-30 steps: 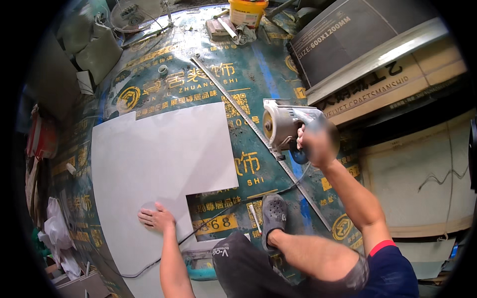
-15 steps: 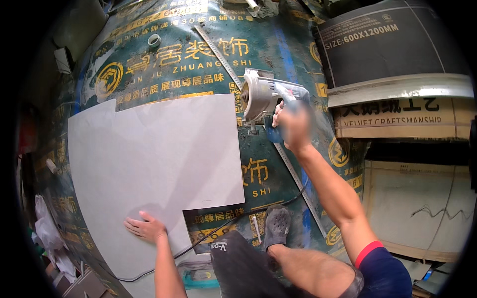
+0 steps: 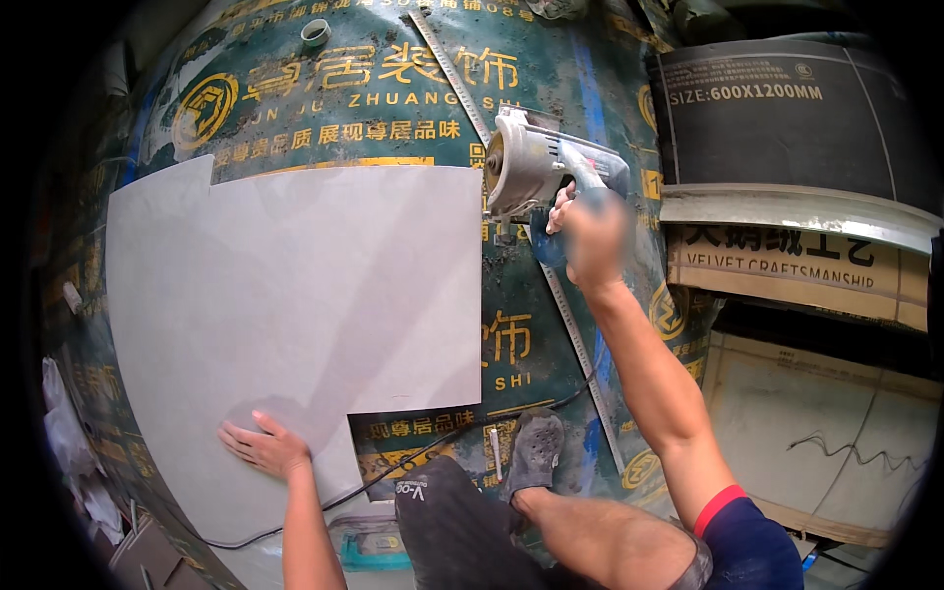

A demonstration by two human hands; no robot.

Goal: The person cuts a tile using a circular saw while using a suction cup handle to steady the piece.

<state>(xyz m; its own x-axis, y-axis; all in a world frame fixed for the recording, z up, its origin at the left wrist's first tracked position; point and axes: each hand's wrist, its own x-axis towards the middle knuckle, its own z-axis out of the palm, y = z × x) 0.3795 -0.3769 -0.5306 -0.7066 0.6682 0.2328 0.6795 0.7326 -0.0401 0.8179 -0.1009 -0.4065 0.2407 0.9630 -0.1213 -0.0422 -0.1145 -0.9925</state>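
Lower left, our open left hand (image 3: 265, 445) touches a slab (image 3: 295, 285); upper middle, our blurry right hand (image 3: 595, 236) likely grips a saw (image 3: 533, 169).

A soft shadow (image 3: 366, 329) streaks the bright slab (image 3: 236, 265) between black, fisheye-rounded corners (image 3: 25, 29).

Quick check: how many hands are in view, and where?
2: the left hand lies on the grey slab; the right hand grips the power saw. The picture's dark rim could hide others.
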